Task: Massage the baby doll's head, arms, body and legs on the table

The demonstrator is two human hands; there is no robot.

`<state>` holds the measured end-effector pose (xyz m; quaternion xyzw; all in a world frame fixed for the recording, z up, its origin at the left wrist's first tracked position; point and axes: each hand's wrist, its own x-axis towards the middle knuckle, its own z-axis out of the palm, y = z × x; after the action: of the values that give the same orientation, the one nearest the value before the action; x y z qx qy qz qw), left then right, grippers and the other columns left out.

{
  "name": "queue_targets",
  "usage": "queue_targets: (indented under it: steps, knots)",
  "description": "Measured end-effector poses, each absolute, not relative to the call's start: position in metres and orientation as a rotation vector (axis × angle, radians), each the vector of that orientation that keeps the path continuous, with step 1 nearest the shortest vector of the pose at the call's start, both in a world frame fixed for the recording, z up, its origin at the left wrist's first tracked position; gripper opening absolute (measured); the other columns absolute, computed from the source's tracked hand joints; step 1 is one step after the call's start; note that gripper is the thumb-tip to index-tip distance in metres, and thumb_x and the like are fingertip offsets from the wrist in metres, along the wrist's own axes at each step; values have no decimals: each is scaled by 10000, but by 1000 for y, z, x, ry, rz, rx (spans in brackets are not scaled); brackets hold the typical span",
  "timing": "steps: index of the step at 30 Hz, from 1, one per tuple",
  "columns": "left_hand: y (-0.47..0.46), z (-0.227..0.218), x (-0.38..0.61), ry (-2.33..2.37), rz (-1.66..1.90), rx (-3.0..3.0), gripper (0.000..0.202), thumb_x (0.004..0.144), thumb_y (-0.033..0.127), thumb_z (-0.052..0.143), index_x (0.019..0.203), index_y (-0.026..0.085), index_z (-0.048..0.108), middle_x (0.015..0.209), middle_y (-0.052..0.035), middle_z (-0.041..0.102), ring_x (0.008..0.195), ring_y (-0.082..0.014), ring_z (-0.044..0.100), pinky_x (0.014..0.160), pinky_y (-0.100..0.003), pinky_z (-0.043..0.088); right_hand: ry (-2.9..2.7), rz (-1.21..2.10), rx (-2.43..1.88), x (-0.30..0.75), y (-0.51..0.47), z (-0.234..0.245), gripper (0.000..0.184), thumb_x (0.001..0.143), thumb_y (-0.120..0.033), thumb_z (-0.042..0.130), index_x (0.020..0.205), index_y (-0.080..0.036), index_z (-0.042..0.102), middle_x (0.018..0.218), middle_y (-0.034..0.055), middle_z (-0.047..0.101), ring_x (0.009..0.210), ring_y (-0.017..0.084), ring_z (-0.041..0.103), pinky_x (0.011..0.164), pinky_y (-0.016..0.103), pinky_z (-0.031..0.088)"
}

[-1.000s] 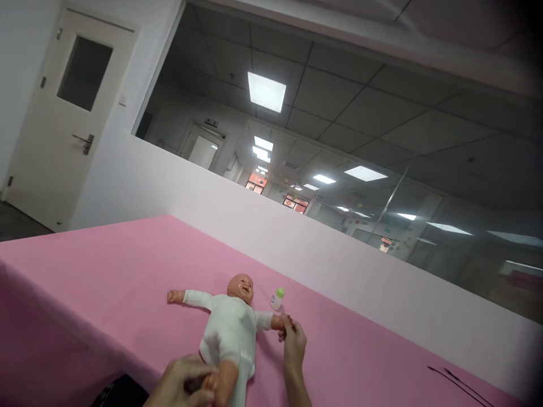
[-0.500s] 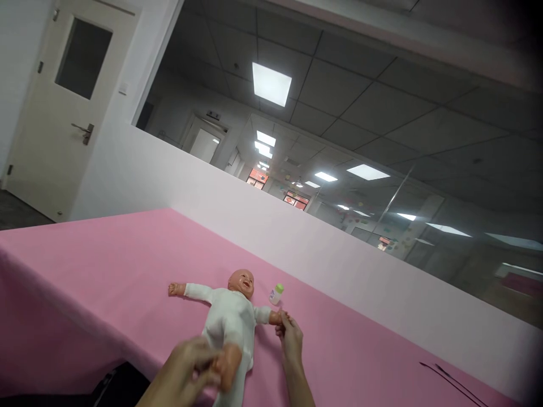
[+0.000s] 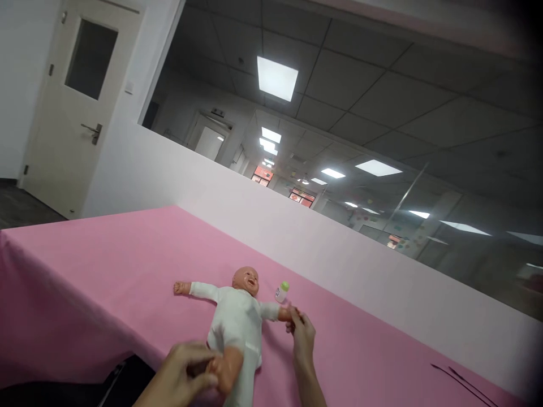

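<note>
On the pink cloth-covered surface (image 3: 106,265): plastic baby doll in a white romper (image 3: 236,319), laid face up, long axis running from the near edge toward the pale partition wall (image 3: 339,260), head at the far end. Left hand (image 3: 182,376) closed around the doll's bare leg at the near end; right hand (image 3: 302,333) pinched on the doll's outstretched hand, nearer the small green-capped white bottle (image 3: 280,291) just beyond.

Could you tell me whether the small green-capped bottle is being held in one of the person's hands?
No, the green-capped bottle stands on the pink tablecloth beside the doll's head, while the right hand grips the baby doll by its hand.
</note>
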<state>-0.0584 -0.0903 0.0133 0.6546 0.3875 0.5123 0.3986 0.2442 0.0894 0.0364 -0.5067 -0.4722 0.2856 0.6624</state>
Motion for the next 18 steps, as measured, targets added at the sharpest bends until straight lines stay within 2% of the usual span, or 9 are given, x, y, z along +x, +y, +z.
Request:
queue_targets:
  steps: [4, 8, 11, 15, 18]
  knots:
    - [-23, 41, -50, 1023, 1525, 1590, 354, 871, 389, 647, 610, 185, 521, 629, 35, 422, 647, -143, 391, 622, -282, 266, -1426, 727, -1119, 192, 73, 45, 553, 626, -693, 858, 676, -182, 654, 572, -10, 582, 479, 135, 473, 435, 267, 369]
    - [26, 30, -36, 903, 1464, 1566, 329, 808, 330, 620, 564, 208, 437, 588, 45, 358, 604, -133, 348, 618, -309, 243, -1526, 667, -1151, 174, 69, 17, 559, 676, -710, 809, 600, -211, 567, 558, -27, 541, 508, 138, 467, 450, 259, 362]
    - [11, 24, -31, 933, 1486, 1585, 327, 822, 340, 624, 569, 203, 468, 591, 34, 378, 604, -141, 366, 612, -315, 245, -1504, 671, -1123, 180, 72, 5, 561, 698, -722, 791, 621, -213, 569, 564, -31, 551, 503, 133, 465, 446, 252, 366]
    - [-61, 20, -39, 1016, 1357, 1803, 255, 909, 389, 631, 743, 202, 685, 774, -13, 572, 740, -181, 506, 675, -283, 348, -1390, 737, -1144, 207, 83, 11, 595, 636, -752, 816, 631, -208, 575, 532, -36, 544, 449, 120, 442, 416, 253, 358]
    - [-107, -2, -51, 1009, 1114, 1968, 312, 927, 485, 652, 749, 235, 706, 727, -2, 534, 647, -155, 448, 631, -274, 341, -1194, 667, -1254, 245, 94, 12, 627, 537, -766, 838, 657, -186, 631, 549, -2, 603, 452, 136, 484, 426, 269, 397]
